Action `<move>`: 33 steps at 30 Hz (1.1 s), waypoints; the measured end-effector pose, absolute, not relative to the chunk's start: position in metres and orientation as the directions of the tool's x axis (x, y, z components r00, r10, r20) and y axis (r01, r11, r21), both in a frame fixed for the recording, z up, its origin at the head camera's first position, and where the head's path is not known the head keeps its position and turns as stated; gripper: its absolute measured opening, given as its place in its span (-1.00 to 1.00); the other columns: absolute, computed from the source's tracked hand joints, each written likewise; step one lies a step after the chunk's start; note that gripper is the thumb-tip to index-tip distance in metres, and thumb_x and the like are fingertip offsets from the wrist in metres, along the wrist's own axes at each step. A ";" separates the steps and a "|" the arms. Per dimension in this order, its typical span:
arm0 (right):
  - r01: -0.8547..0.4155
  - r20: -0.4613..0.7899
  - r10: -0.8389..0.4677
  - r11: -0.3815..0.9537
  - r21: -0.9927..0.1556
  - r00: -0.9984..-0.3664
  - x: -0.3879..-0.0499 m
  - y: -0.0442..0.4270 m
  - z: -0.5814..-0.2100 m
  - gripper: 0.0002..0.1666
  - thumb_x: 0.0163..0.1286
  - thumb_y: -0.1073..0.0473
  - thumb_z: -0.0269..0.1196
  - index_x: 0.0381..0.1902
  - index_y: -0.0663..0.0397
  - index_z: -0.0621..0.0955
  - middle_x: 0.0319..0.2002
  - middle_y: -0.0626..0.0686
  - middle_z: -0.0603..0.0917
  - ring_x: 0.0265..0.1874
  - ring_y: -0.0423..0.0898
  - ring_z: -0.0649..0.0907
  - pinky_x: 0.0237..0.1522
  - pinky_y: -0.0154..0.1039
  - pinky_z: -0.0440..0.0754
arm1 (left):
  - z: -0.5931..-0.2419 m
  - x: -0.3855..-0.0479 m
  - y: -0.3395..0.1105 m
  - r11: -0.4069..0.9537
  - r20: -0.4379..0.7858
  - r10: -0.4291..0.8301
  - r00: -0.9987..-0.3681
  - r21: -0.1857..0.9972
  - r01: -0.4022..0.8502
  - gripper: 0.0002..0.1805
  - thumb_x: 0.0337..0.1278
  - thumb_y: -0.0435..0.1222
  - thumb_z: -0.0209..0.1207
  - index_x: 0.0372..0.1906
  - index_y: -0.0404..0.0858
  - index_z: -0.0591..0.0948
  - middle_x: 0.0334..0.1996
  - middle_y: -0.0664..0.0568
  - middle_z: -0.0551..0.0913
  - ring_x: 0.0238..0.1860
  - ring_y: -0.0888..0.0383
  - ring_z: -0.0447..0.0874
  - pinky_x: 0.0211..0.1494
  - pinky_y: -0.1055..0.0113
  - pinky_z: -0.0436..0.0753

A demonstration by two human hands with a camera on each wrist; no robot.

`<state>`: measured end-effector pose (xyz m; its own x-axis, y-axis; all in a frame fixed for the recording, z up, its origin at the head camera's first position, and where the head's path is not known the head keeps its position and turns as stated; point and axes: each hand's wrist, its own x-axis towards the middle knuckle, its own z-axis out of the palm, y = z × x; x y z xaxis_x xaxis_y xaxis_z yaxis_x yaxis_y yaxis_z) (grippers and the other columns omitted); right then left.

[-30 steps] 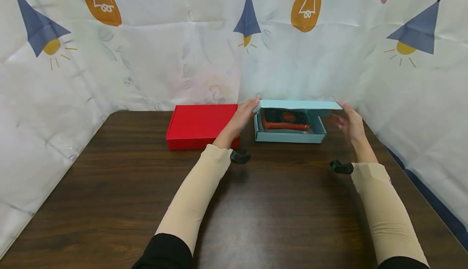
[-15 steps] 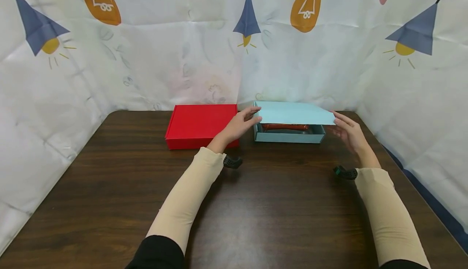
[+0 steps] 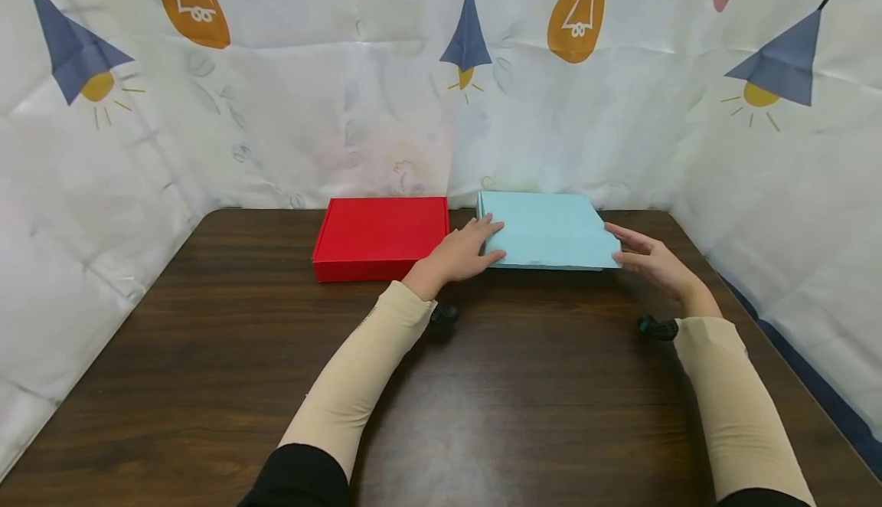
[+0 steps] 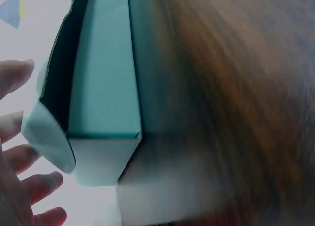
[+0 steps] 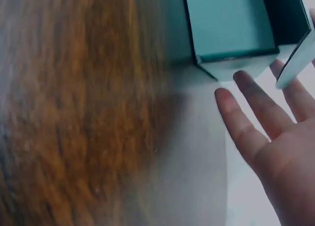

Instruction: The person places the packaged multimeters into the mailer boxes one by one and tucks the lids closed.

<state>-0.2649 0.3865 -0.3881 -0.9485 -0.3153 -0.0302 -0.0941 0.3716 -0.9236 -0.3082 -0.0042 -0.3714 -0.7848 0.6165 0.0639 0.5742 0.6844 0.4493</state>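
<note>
A light-blue cardboard box (image 3: 544, 227) sits at the back of the table, its hinged lid lowered over it. Both wrist views show a gap between the lid's edge and the front wall (image 4: 106, 78). My left hand (image 3: 458, 254), fingers spread, is at the lid's left edge, beside a side flap (image 4: 47, 137). At the right edge is my right hand (image 3: 651, 258), thumb by the front corner. Its fingers are extended around another side flap (image 5: 298, 58) in the right wrist view. Whatever lies inside the box is hidden.
A closed red box (image 3: 382, 231) stands left of the blue one, close to my left forearm. The dark wooden table (image 3: 524, 384) stretches toward me. Behind it hangs a patterned white cloth (image 3: 386, 124).
The blue lid has swung forward and down, covering the brown-and-dark item seen inside earlier. Both hands have come toward me with it, and the left has also shifted along the lid's edge.
</note>
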 end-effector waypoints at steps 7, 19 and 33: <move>-0.092 -0.082 -0.305 0.518 -0.851 -0.949 -0.262 0.380 -0.386 -0.15 0.56 0.06 0.23 0.66 -0.17 0.12 0.66 0.09 -0.07 0.57 0.36 -0.05 0.39 0.50 -0.04 | -0.376 -0.305 0.010 0.749 0.011 0.597 -0.802 0.351 0.562 -0.21 0.49 0.07 0.06 0.65 -0.12 0.14 0.64 -0.10 0.01 0.60 -0.19 -0.03 0.55 -0.19 0.07; -0.108 -0.124 -0.299 0.653 -0.750 -0.946 -0.266 0.370 -0.385 -0.05 0.45 0.07 0.36 0.63 0.06 0.15 0.62 0.25 -0.10 0.52 0.45 0.02 0.42 0.42 0.05 | -0.379 -0.292 0.027 0.821 -0.180 0.555 -0.812 0.274 0.500 -0.05 0.48 0.07 0.10 0.69 -0.11 -0.15 0.66 -0.11 -0.31 0.63 -0.22 -0.26 0.57 -0.21 -0.05; -0.104 -0.173 -0.217 0.860 -0.499 -0.961 -0.253 0.359 -0.362 0.13 0.36 -0.12 0.42 0.63 0.19 0.10 0.48 0.49 0.20 0.41 0.47 0.29 0.27 0.42 0.34 | -0.377 -0.292 0.028 0.837 -0.183 0.533 -0.826 0.259 0.483 0.01 0.43 0.12 0.13 0.68 -0.12 -0.17 0.66 -0.13 -0.34 0.62 -0.23 -0.24 0.57 -0.21 -0.11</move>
<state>-0.2527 0.3587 -0.3616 -0.9608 -0.2166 -0.1732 -0.1039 0.8602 -0.4992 -0.2922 0.0280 -0.3775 -0.8260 0.5332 -0.1829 0.4826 0.8366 0.2593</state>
